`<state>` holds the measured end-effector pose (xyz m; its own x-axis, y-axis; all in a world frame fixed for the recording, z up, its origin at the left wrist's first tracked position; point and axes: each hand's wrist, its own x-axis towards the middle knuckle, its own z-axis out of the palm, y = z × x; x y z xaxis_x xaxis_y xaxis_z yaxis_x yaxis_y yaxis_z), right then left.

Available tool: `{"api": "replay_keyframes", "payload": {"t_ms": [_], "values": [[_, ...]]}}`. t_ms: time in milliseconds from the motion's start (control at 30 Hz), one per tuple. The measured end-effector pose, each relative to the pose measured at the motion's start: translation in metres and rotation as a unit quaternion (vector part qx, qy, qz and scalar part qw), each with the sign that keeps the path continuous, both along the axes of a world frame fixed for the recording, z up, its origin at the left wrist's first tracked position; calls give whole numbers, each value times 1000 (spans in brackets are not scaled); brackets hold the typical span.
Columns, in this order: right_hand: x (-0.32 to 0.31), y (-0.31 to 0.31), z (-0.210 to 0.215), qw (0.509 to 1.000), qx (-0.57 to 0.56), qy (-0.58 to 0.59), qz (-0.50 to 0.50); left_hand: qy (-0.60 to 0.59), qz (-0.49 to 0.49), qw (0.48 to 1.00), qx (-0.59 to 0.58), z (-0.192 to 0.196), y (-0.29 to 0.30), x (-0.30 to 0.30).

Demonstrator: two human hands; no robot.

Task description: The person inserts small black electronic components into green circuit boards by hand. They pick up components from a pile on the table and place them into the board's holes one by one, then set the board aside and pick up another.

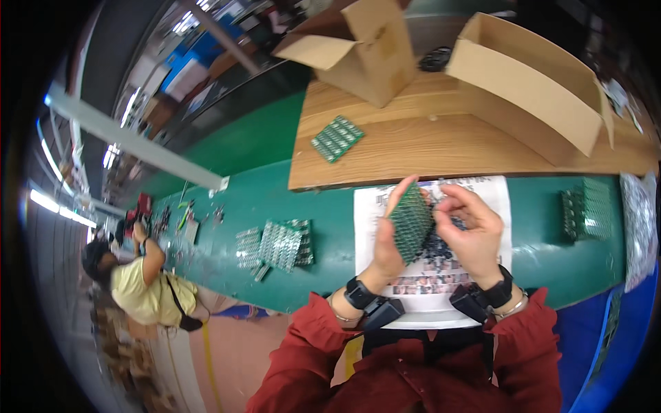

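Behind the green board (412, 221), left hand (390, 237) gripping it, right hand (469, 230) fingertips pinched, contents unclear

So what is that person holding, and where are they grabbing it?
A green circuit board. The left hand grips its left edge; the right hand touches its right side.

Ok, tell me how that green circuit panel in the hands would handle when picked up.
The green circuit panel probably stays stiff: it stands flat and unbent in the left hand. It looks thin, so likely light. The right hand touches its edge; its many small parts suggest it may be fragile or snap apart.
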<state>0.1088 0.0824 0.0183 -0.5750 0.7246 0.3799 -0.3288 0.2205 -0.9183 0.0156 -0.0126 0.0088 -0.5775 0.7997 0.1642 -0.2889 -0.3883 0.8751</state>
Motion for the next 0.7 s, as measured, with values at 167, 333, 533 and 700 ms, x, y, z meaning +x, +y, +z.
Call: {"api": "replay_keyframes", "payload": {"t_ms": [167,333,533,700], "values": [[2,5,7,1000,6,-7,10,-76,-74,994,-6,6,4,4],[2,2,8,999,-23,15,26,-21,-72,997,-14,5,2,8],[4,1,10,999,1,18,29,14,-57,998,-30,3,1,5],[2,-2,8,999,26,36,31,63,-51,995,-62,10,2,9]]}}
